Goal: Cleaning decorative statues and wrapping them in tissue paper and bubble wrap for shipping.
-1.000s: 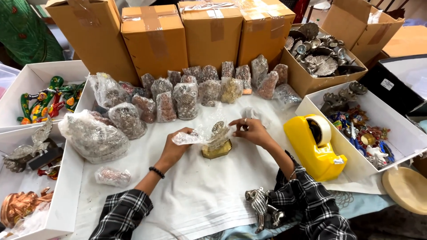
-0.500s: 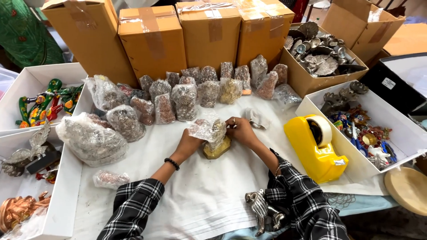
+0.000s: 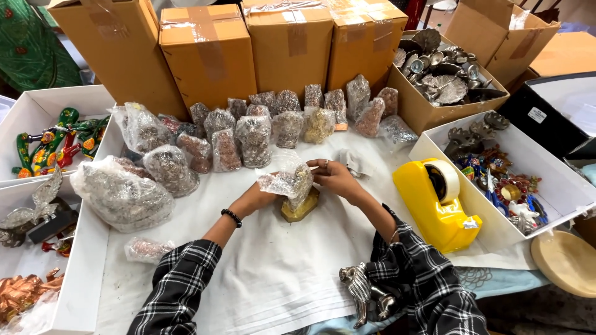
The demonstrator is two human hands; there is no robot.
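Clear crinkled plastic wrap (image 3: 287, 180) covers the upper part of a small gold-coloured figurine (image 3: 302, 208) that stands at the middle of the worktop (image 3: 261, 279), which is draped in white cloth.

Head view: the figurine sits between the two hands, upright, its base on the cloth and its long axis roughly vertical, leaning a little toward the left hand. The left hand (image 3: 256, 197) comes in from the left and grips the wrap and the figurine's side; its fingers are mostly hidden behind the plastic. The right hand (image 3: 335, 177) comes in from the right and slightly above, fingers pinched on the upper edge of the wrap. Both hands touch the item; neither is clearly nearer.

Surface: the cloth in front of the figurine is bare as far as the checked sleeves. A yellow tape dispenser (image 3: 438, 205) stands just beyond the right forearm. A small silver animal figure (image 3: 363, 291) lies near the right elbow.

Room: a row of already wrapped figurines (image 3: 254, 139) stands behind the hands, with taped brown cardboard boxes (image 3: 208, 56) behind them. White open trays (image 3: 37, 108) of painted and metal ornaments flank both sides.
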